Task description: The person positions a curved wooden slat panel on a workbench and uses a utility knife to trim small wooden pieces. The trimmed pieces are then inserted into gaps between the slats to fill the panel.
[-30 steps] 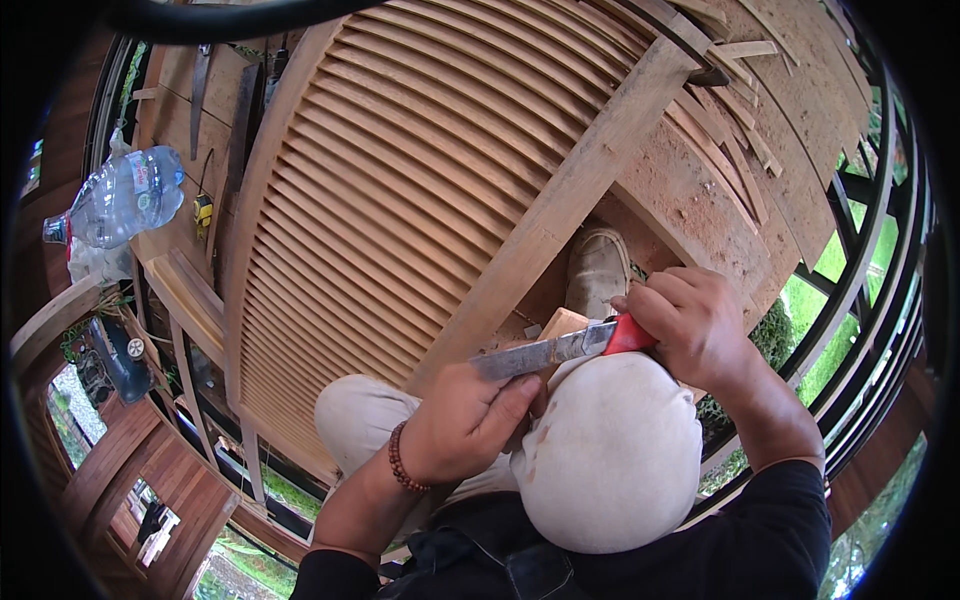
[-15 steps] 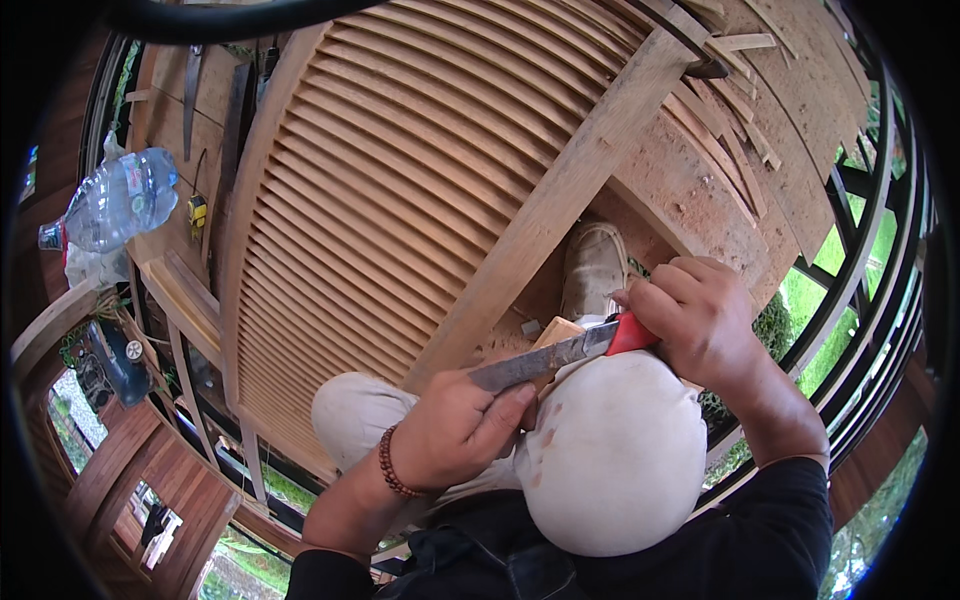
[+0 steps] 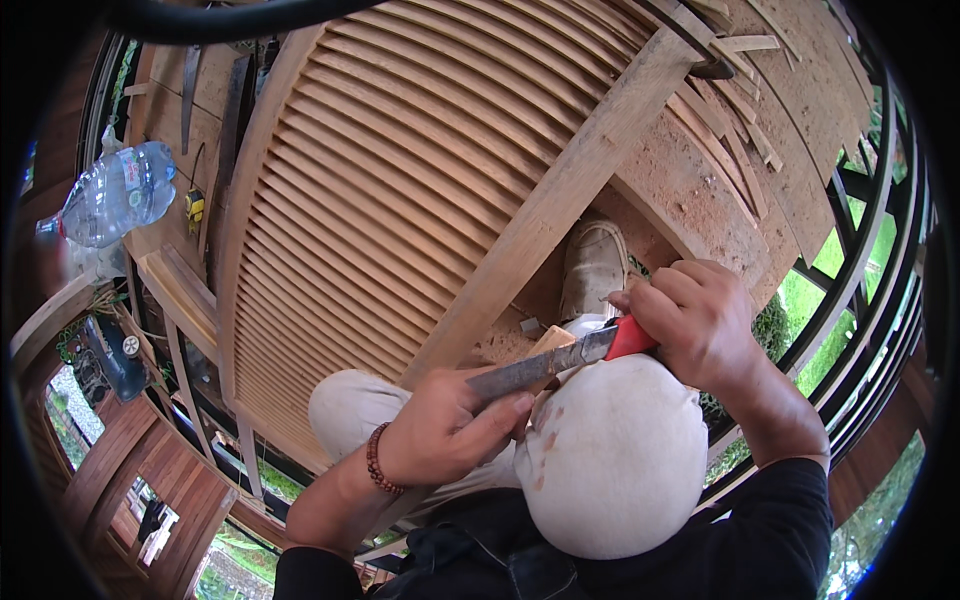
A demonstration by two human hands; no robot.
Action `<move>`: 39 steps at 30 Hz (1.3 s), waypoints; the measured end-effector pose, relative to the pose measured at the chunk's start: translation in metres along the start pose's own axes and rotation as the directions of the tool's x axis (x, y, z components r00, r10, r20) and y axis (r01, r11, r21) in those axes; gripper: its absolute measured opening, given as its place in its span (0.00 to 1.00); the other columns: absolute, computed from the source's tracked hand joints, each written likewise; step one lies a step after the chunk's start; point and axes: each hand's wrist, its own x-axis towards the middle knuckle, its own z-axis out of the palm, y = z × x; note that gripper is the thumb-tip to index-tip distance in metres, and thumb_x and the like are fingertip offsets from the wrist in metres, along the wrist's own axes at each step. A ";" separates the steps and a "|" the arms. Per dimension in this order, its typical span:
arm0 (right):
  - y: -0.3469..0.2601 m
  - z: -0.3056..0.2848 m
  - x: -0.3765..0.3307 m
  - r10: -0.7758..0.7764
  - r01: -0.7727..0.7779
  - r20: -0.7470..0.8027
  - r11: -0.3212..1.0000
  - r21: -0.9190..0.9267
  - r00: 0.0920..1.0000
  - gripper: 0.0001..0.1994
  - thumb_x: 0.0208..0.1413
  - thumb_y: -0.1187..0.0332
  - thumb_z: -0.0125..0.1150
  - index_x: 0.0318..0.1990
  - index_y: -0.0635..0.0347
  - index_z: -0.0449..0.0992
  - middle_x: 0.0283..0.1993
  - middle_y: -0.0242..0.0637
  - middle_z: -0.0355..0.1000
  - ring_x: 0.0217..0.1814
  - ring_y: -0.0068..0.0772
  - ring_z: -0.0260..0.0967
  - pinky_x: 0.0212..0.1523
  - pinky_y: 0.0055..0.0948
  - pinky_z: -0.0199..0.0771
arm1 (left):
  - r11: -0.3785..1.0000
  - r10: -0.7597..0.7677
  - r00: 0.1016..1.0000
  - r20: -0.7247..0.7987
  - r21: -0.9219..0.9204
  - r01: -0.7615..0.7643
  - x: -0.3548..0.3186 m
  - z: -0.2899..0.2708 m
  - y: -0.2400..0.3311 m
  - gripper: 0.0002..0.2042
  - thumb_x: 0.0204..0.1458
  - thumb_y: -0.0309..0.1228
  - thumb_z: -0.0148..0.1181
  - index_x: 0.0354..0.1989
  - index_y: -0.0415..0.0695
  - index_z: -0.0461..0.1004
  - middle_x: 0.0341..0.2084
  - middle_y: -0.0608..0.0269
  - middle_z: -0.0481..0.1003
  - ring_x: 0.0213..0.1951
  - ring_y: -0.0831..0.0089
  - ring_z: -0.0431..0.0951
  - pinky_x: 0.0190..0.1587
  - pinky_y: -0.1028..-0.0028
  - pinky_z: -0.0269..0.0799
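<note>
My right hand (image 3: 697, 315) is closed around the red handle (image 3: 629, 337) of a long, flat grey metal blade (image 3: 535, 366). No teeth can be made out on it. The blade slants down to the left, across a small light-brown piece of wood (image 3: 553, 340). My left hand (image 3: 445, 427), a beaded bracelet at its wrist, grips this wood from the left, with the thumb stretched along below the blade. Its other fingers are partly hidden. Wood and blade are just above my raised knee (image 3: 615, 455) in pale trousers.
A large slatted wooden panel (image 3: 390, 170) with a thick side rail (image 3: 560, 200) lies ahead. Thin wood offcuts (image 3: 735, 150) and sawdust cover boards at the right. At the left are a clear plastic bottle (image 3: 120, 195), a yellow tape measure (image 3: 195, 205) and a handsaw (image 3: 189, 95).
My left hand and wrist have shifted slightly left, and the wood's tip sits a little lower. The right hand keeps its grip, almost unmoved.
</note>
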 end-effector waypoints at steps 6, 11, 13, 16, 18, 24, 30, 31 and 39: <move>-0.001 0.003 -0.002 0.016 -0.016 -0.032 1.000 -0.016 0.999 0.10 0.53 0.66 0.68 0.27 0.52 0.71 0.21 0.30 0.64 0.22 0.35 0.69 0.23 0.35 0.66 | 1.000 0.018 1.000 0.018 0.023 -0.019 -0.002 0.000 0.000 0.15 0.67 0.27 0.51 0.59 0.34 0.73 0.25 0.69 0.73 0.20 0.87 0.64 0.23 0.82 0.59; -0.001 0.005 -0.003 0.019 -0.020 -0.056 1.000 -0.013 0.998 0.11 0.53 0.65 0.68 0.26 0.53 0.70 0.21 0.29 0.63 0.22 0.35 0.69 0.22 0.35 0.66 | 0.995 0.066 0.998 0.015 0.070 -0.067 -0.003 0.000 -0.004 0.15 0.68 0.27 0.51 0.59 0.34 0.73 0.24 0.70 0.72 0.20 0.87 0.64 0.23 0.82 0.59; -0.001 0.004 -0.001 0.011 -0.012 -0.055 1.000 -0.022 0.998 0.11 0.53 0.65 0.68 0.26 0.53 0.70 0.20 0.30 0.63 0.22 0.35 0.69 0.22 0.35 0.66 | 0.980 0.151 0.988 0.043 0.128 -0.155 -0.002 -0.004 -0.008 0.15 0.68 0.28 0.51 0.59 0.34 0.73 0.24 0.70 0.72 0.20 0.87 0.65 0.23 0.82 0.60; 0.000 0.003 0.000 0.005 -0.006 -0.048 0.999 -0.031 0.999 0.12 0.53 0.65 0.68 0.26 0.53 0.69 0.21 0.30 0.63 0.21 0.35 0.69 0.22 0.35 0.66 | 0.987 0.096 0.995 0.036 0.123 -0.100 -0.003 -0.004 -0.004 0.15 0.68 0.28 0.51 0.59 0.34 0.73 0.23 0.71 0.72 0.20 0.87 0.65 0.23 0.81 0.60; 0.000 0.002 0.001 0.007 -0.008 -0.034 1.000 -0.026 0.999 0.12 0.53 0.65 0.68 0.26 0.53 0.69 0.21 0.30 0.63 0.22 0.35 0.69 0.22 0.35 0.65 | 0.992 0.046 0.999 0.023 0.113 -0.048 -0.004 -0.003 0.000 0.15 0.68 0.28 0.51 0.59 0.35 0.73 0.23 0.71 0.72 0.20 0.87 0.65 0.23 0.81 0.60; 0.005 0.006 0.003 -0.022 0.022 -0.056 1.000 0.006 0.998 0.12 0.52 0.64 0.69 0.26 0.54 0.69 0.21 0.31 0.63 0.21 0.36 0.68 0.21 0.36 0.66 | 0.993 0.026 1.000 0.012 0.114 -0.027 -0.003 -0.005 -0.001 0.14 0.68 0.29 0.52 0.56 0.35 0.75 0.24 0.69 0.73 0.20 0.86 0.67 0.23 0.81 0.61; 0.017 0.010 0.009 -0.073 0.079 -0.037 0.981 0.178 0.997 0.17 0.48 0.67 0.73 0.22 0.56 0.66 0.19 0.34 0.60 0.20 0.40 0.65 0.21 0.38 0.61 | 0.999 -0.031 0.997 -0.073 -0.021 0.030 0.006 -0.002 0.009 0.10 0.68 0.29 0.52 0.42 0.36 0.78 0.23 0.68 0.74 0.21 0.84 0.69 0.23 0.80 0.63; 0.017 0.009 0.012 -0.090 0.093 -0.028 0.984 0.149 0.996 0.15 0.48 0.66 0.72 0.23 0.55 0.67 0.19 0.33 0.61 0.20 0.39 0.66 0.21 0.38 0.63 | 1.000 -0.003 0.998 -0.071 -0.003 0.003 0.006 -0.002 0.010 0.09 0.68 0.29 0.53 0.40 0.36 0.77 0.23 0.68 0.74 0.21 0.84 0.70 0.23 0.80 0.63; 0.013 0.003 0.022 -0.129 0.128 0.001 0.986 0.110 0.992 0.11 0.48 0.66 0.69 0.25 0.54 0.69 0.20 0.31 0.64 0.22 0.37 0.70 0.23 0.36 0.69 | 0.999 0.011 0.996 -0.088 0.052 -0.006 0.001 0.005 0.011 0.11 0.65 0.27 0.58 0.50 0.34 0.78 0.29 0.64 0.78 0.31 0.81 0.73 0.35 0.77 0.70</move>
